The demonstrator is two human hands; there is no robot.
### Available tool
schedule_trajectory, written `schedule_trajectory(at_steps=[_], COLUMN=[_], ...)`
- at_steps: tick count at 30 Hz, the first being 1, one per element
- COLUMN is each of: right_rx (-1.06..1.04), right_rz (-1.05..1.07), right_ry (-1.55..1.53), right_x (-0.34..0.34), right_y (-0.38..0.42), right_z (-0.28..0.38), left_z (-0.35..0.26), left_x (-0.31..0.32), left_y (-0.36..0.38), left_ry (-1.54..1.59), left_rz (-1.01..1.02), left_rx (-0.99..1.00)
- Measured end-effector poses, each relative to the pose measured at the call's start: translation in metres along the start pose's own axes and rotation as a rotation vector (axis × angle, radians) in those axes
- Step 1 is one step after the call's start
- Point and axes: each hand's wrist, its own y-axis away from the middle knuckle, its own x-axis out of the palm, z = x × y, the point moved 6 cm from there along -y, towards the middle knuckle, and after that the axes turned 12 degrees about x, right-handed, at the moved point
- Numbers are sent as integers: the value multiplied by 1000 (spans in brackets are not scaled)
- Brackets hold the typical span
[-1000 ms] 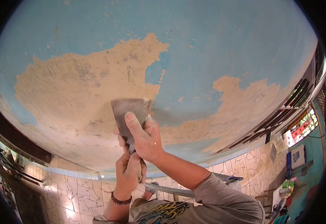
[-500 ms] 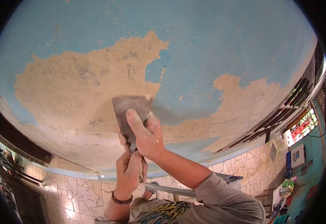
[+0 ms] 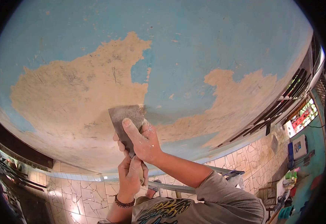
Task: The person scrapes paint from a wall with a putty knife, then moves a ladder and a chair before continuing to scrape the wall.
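Note:
A wide-bladed putty knife [image 3: 119,121] points up the wall, its dark blade edge at the bare beige patch [image 3: 84,84] beside blue paint. My right hand [image 3: 144,140] is closed around the blade's side, with its thumb flat on the face and its fingers behind. Below it, my left hand [image 3: 129,175], with a dark bracelet at the wrist, is wrapped around the handle, which shows only partly between the fingers. Pale dust and flecks cling to the right hand. Whether the edge touches the wall is hard to see.
Blue paint [image 3: 185,48] borders the patch, and another bare area [image 3: 237,89] lies to the right. Metal rails [image 3: 185,189], perhaps of a ladder, run behind my body above the cracked-tile floor [image 3: 79,190]. Dark slats [image 3: 271,115] and a bright window [image 3: 304,117] stand right.
The putty knife and both hands sit slightly lower against the wall. The whole view has shifted, with the wall patches further left. Both hands keep their hold.

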Motion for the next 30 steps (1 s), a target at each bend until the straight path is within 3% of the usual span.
schedule_trajectory(at_steps=[10, 14, 17, 19, 21, 23, 26, 27, 28, 30], right_rx=[2, -41, -83, -6, 222, 333, 395, 488, 578, 379], right_rz=[6, 71, 74, 68, 42, 1, -186, -184, -180, -176], right_ry=[-27, -25, 43, 348, 644, 434, 599, 717, 835, 1519], right_x=[-5, 2, -2, -27, -59, -84, -144, -155, -170, -220], right_y=[3, 1, 7, 13, 35, 60, 77, 79, 82, 87], right_z=[-6, 25, 9, -41, -98, -155, -210, -203, -193, -191], left_z=[16, -13, 10, 51, 90, 115, 131, 133, 124, 110], left_x=[-3, 7, 4, -13, -35, -49, -70, -72, -76, -76], left_y=[9, -9, 1, 26, 49, 63, 65, 62, 51, 33], left_ry=[4, -50, 92, 54, 4, -377, -907, -1075, -1093, -1059], left_rz=[-46, 2, -5, -30, -67, 35, 276, 369, 243, 190], left_rx=[-101, 55, 104, 24, -122, -41, -28, -38, -103, -73])
